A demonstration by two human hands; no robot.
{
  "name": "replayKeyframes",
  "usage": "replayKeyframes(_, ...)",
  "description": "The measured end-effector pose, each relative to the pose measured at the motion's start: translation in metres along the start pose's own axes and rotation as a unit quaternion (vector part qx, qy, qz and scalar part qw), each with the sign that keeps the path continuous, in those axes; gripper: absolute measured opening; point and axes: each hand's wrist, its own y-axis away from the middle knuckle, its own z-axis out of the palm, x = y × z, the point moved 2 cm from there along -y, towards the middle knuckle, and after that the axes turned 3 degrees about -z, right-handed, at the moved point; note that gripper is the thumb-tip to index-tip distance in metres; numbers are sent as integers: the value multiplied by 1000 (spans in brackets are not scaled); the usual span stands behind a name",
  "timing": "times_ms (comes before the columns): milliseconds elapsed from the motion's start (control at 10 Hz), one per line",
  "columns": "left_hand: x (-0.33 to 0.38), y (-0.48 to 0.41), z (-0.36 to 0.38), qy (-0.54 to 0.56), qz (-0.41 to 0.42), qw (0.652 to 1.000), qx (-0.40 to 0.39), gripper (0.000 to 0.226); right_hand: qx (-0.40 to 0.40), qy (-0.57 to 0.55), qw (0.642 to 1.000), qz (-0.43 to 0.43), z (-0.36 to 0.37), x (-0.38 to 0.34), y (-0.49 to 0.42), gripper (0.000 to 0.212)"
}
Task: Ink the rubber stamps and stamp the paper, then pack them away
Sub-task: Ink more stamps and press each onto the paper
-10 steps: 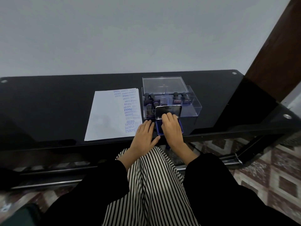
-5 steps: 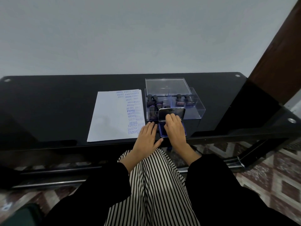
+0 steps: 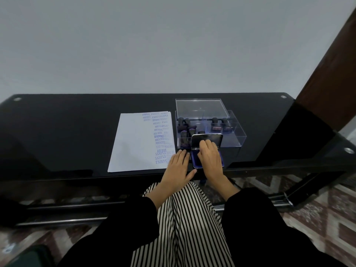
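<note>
A blue ink pad [image 3: 194,160] lies open at the table's front edge, its metal lid [image 3: 207,137] standing upright. My right hand [image 3: 210,160] covers the pad, fingertips against the inside of the lid. My left hand [image 3: 178,168] lies flat on the table just left of the pad, fingers spread, touching the paper's corner. The white paper [image 3: 133,143] carries several blue stamp prints down its right side. Behind the pad, a clear plastic box [image 3: 235,135] holds dark-handled rubber stamps [image 3: 183,124] in its left section and two more stamps [image 3: 219,125] in the middle.
The box's clear cover [image 3: 200,108] rests across the box's back edge. The black glass table [image 3: 57,132] stands against a grey wall. A brown wooden post [image 3: 327,83] rises at the right. My striped lap sits below the table edge.
Both hands stay where they were, the right on the ink pad lid and the left beside it. Only the camera view has shifted slightly.
</note>
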Motion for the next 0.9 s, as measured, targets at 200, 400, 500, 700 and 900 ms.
replayKeyframes(200, -1, -1, 1, 4, -4, 1000, 0, 100, -8, 1, 1000, 7, 1, 1, 3, 40)
replayKeyframes(400, -1, -2, 3, 6, -2, 1000, 3, 98, -10, 3, 1000, 10, 2, 1, 7, 38)
replayKeyframes(500, -1, -2, 3, 11, 0, 1000, 6, 98, -13, 4, 1000, 10, 0, 1, 4, 39)
replayKeyframes(700, -1, -1, 2, 13, 2, 1000, 5, 98, -19, -6, 1000, 14, -1, 0, 2, 39)
replayKeyframes(900, -3, -5, -13, 38, 21, 999, -11, 65, -87, -21, 995, 47, -2, -2, -3, 22)
